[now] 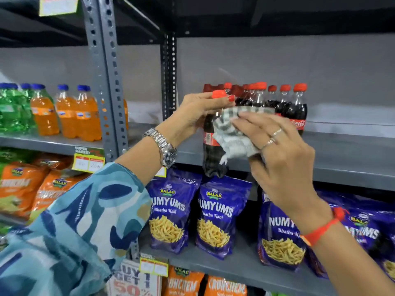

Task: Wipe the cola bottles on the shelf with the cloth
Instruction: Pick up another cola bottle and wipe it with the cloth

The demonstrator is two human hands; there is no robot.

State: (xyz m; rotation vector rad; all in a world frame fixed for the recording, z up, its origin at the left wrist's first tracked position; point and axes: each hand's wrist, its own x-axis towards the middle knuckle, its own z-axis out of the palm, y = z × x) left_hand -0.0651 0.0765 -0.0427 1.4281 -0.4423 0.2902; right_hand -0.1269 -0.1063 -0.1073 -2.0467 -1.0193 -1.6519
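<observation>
Orange drink bottles [66,116] beside green ones [12,110], purple snack bags [171,212] below — orange snack bags [19,189] left, yellow price tag [88,162]

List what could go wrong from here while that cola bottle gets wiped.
1. The left hand holds the cola bottle only near its cap, off the shelf; pressure from the cloth in the right hand might make it slip and fall onto the purple snack bags below.
2. The other cola bottles stand close behind; a wide wiping stroke could knock them over.

Held bottle's [210,150] label cloth-covered [232,133].
</observation>
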